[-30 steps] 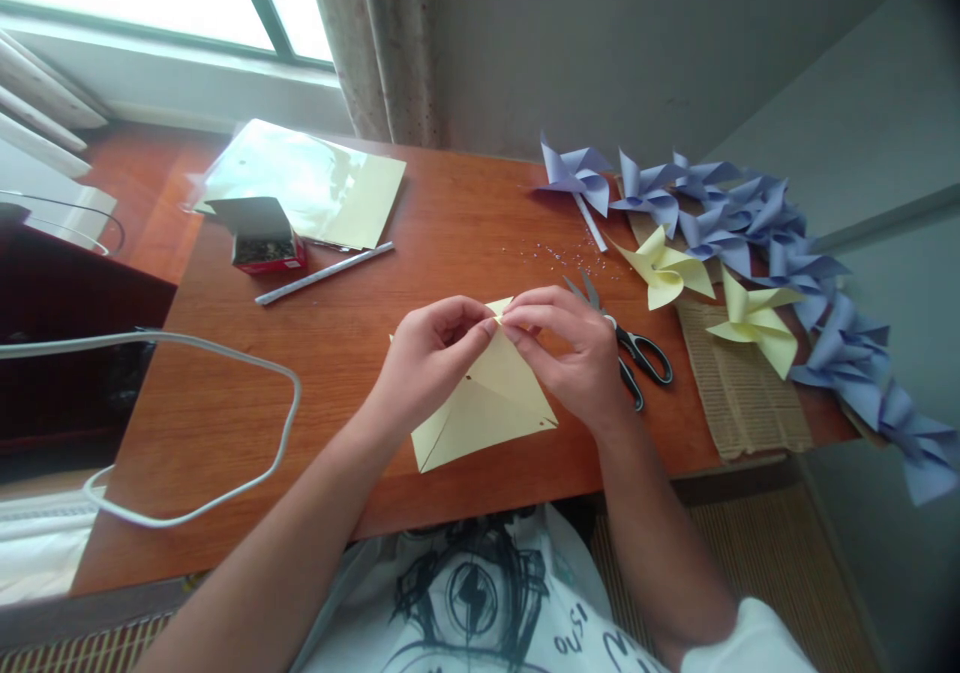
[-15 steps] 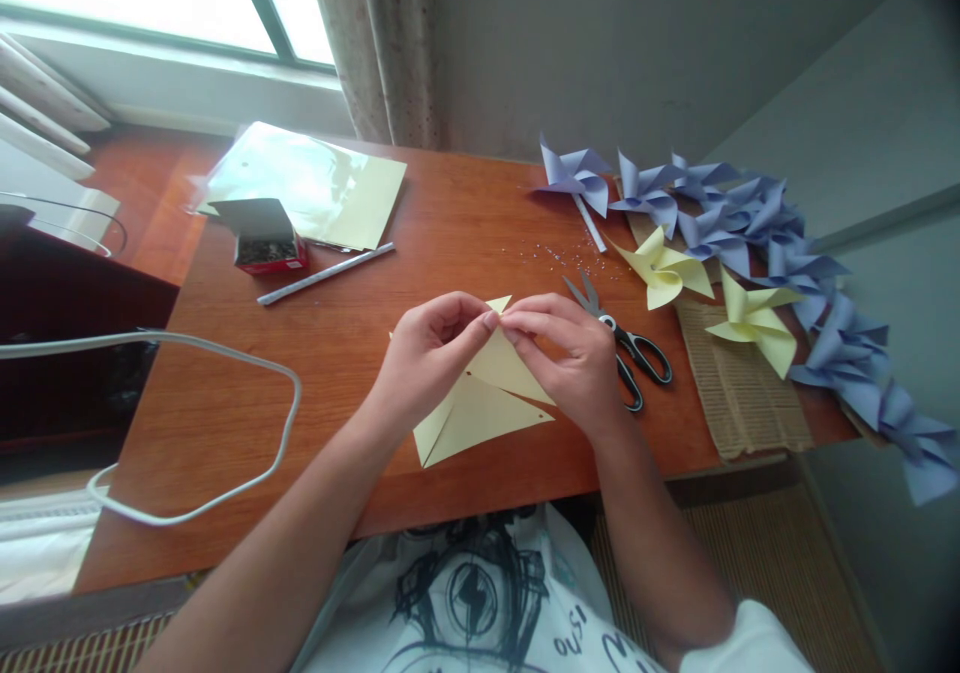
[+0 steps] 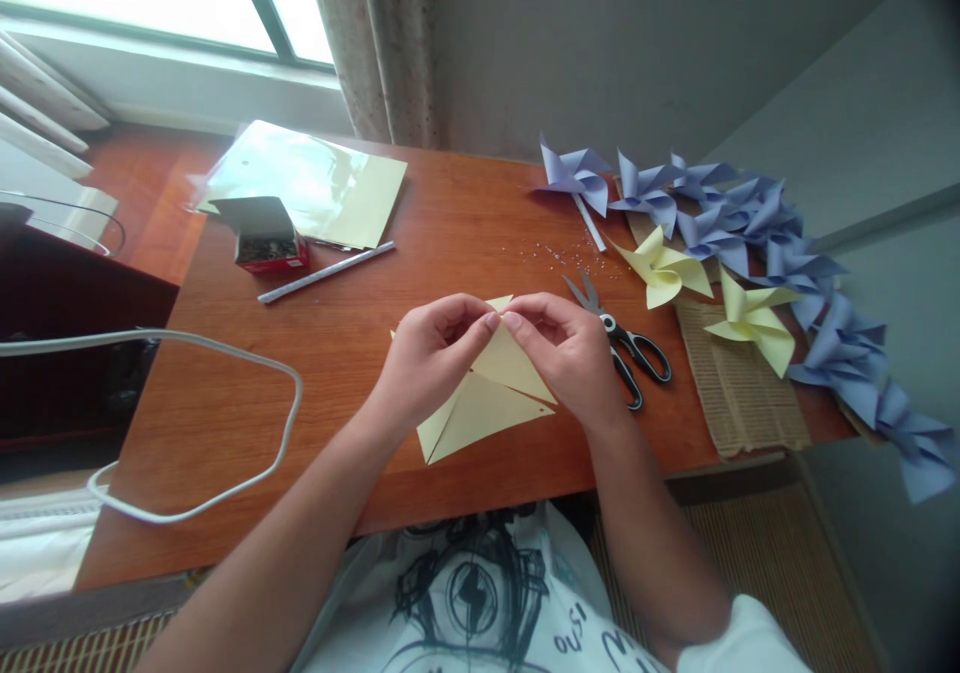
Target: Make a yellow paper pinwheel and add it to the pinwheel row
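A square of pale yellow paper (image 3: 487,418), slit from its corners toward the middle and with small holes punched in it, lies on the table in front of me. Over its far part, my left hand (image 3: 442,348) and my right hand (image 3: 566,353) meet, thumb tips almost touching. Both are closed in a pinch with the other fingers curled in. Whatever sits between the fingertips is too small or hidden to make out. Just right of my right hand, scissors (image 3: 637,353) with black and white handles lie with their blades slightly apart.
Purple pinwheels (image 3: 716,233) and yellow pinwheels (image 3: 754,318) cover the right side, partly on corrugated cardboard (image 3: 739,398). At left are an open red box (image 3: 270,253) of small dark pieces, a paper stick (image 3: 326,273), yellow sheets in plastic (image 3: 330,178) and a white cable (image 3: 296,403).
My right hand's fingers have curled in, and its thumb now points toward the left thumb. The left hand has hardly moved; the paper looks shifted very slightly.
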A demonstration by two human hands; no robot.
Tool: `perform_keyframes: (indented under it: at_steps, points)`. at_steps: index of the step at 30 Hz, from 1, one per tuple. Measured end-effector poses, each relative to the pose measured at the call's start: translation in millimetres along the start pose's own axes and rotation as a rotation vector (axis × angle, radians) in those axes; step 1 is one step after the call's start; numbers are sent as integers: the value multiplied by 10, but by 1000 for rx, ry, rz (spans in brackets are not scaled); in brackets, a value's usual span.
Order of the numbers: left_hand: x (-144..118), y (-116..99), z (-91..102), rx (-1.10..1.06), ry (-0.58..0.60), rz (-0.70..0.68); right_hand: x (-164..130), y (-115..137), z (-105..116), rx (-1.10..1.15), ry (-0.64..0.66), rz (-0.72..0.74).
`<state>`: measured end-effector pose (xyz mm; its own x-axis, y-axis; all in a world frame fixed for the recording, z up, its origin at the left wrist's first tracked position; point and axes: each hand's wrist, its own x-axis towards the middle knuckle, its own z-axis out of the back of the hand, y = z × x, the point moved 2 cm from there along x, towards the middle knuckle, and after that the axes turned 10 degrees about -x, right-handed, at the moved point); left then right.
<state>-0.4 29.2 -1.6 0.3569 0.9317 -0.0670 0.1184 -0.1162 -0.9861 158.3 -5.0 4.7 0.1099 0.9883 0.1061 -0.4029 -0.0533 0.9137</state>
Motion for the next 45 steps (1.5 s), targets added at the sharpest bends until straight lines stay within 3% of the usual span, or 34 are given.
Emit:
perform_keyframes:
  at_steps: [25, 37, 45]
  points:
    - [-7, 37, -10, 54, 23, -80, -28, 83, 7, -189, -105, 143]
    - [-18, 41, -10, 152, -5, -165, -36, 66, 17, -169, -51, 87]
    - [-32, -28, -32, 212, 1, -217, -19, 123, 51, -270, -40, 164]
